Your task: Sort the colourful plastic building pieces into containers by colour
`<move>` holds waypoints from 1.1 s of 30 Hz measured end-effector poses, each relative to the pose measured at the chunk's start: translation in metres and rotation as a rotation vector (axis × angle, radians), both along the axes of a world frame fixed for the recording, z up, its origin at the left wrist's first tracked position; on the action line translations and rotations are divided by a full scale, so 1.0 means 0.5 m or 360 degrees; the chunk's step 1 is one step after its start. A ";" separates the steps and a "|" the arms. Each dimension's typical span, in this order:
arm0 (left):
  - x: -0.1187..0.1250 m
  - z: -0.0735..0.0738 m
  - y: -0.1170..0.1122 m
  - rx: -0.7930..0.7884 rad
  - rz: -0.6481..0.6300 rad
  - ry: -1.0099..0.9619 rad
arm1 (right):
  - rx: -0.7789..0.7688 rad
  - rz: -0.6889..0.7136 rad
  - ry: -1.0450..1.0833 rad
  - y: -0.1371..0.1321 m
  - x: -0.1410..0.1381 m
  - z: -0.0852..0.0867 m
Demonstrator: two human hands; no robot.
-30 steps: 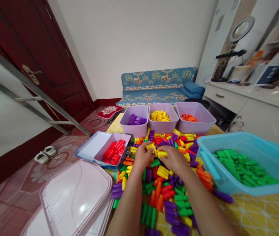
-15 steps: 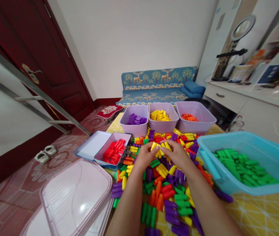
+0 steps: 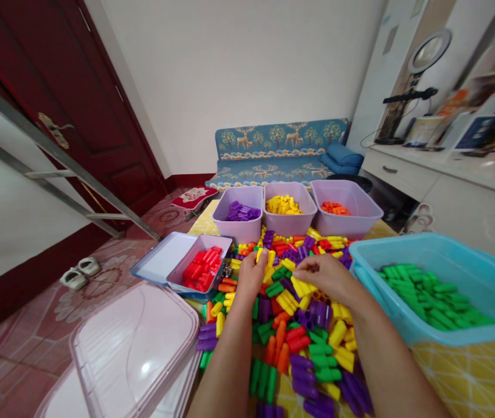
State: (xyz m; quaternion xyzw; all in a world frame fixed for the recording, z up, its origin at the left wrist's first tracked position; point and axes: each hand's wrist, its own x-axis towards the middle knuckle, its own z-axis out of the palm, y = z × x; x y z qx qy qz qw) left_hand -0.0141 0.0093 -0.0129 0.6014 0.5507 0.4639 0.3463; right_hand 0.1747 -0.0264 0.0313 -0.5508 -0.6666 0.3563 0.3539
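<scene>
A heap of coloured plastic pegs (image 3: pixel 300 325) covers the table in front of me. My left hand (image 3: pixel 253 273) is closed around a bunch of yellow pegs (image 3: pixel 269 261) at the heap's far middle. My right hand (image 3: pixel 330 277) hovers just to the right, fingers pinched on yellow pegs (image 3: pixel 302 285) under its fingertips. Behind the heap stand three lilac tubs: purple pegs (image 3: pixel 241 212), yellow pegs (image 3: pixel 283 205), orange pegs (image 3: pixel 336 208).
A lilac tray of red pegs (image 3: pixel 203 268) sits on a blue lid at the left. A large blue bin (image 3: pixel 408 247) of green pegs is at the right. A pink lid (image 3: pixel 134 348) lies at the lower left. The table wears a yellow cloth (image 3: pixel 465 377).
Both hands lifted a cluster of yellow pegs together, then parted. The right hand slid right and down; the left stayed near the heap's middle.
</scene>
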 end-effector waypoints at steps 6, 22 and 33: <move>0.000 -0.012 0.001 0.0024 -0.0195 -0.0017 | 0.0547 -0.0423 0.1000 0.017 -0.022 0.003; 0.020 -0.025 -0.005 0.0409 -0.0235 0.0576 | 0.0372 -0.0225 -0.0887 0.035 -0.028 -0.092; 0.027 -0.033 -0.007 0.0295 -0.0325 0.0396 | 0.0405 -0.0011 -0.0404 0.042 -0.031 -0.095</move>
